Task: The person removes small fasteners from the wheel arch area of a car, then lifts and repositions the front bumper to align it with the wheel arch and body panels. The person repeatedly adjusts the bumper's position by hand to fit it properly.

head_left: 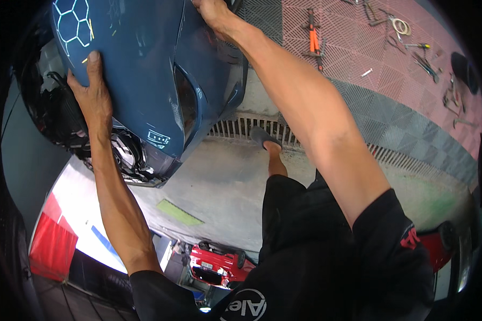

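Observation:
A large blue car body panel point(139, 69), glossy with hexagon-shaped light reflections, fills the upper left of the head view. My left hand point(93, 99) grips its left edge, thumb lying on the painted face and fingers hooked over the rim, partly hidden. At the top, my right hand point(215, 15) holds the panel's far right side; the view's edge cuts off some of its fingers. A dark elongated opening point(186, 101) runs down the panel's right part. Behind the lower left edge, black parts and a lamp-like clear unit point(131, 152) show.
Hand tools, among them an orange-handled one point(313, 40), and a tape roll point(400, 26) lie on pink and grey floor tiles point(348, 59). A drain grate point(235, 128) crosses the concrete by my shoe point(260, 136). A red car point(214, 265) stands behind.

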Motion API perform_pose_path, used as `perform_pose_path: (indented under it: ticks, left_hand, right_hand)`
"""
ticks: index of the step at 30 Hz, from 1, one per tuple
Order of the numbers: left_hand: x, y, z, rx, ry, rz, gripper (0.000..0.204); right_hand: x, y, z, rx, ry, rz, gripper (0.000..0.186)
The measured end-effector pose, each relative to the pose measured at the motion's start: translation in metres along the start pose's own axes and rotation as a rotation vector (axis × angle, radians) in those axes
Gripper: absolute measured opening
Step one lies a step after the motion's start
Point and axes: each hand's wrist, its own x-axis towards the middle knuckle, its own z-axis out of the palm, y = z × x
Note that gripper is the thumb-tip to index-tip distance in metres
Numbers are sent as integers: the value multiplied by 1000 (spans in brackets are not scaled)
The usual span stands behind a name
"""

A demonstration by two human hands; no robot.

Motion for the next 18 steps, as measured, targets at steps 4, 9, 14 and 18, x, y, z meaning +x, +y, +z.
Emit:
perform_pose_path:
  ticks: [4, 9, 14, 18]
  left_hand:
    - [9, -14, -3, 0, -26, 47, 118]
    - [17, -24, 10, -71, 5, 128, 125]
    - [17, -20, 12, -111, -15, 150, 126]
    - [19, -26, 12, -102, 11, 199, 126]
  right_hand:
    - [4, -7, 15, 21, 54, -31, 86]
    - [14, -11, 21, 37, 178, -97, 87]
    - [24, -19, 19, 64, 247, -142, 88]
    - [24, -21, 23, 86, 263, -149, 88]
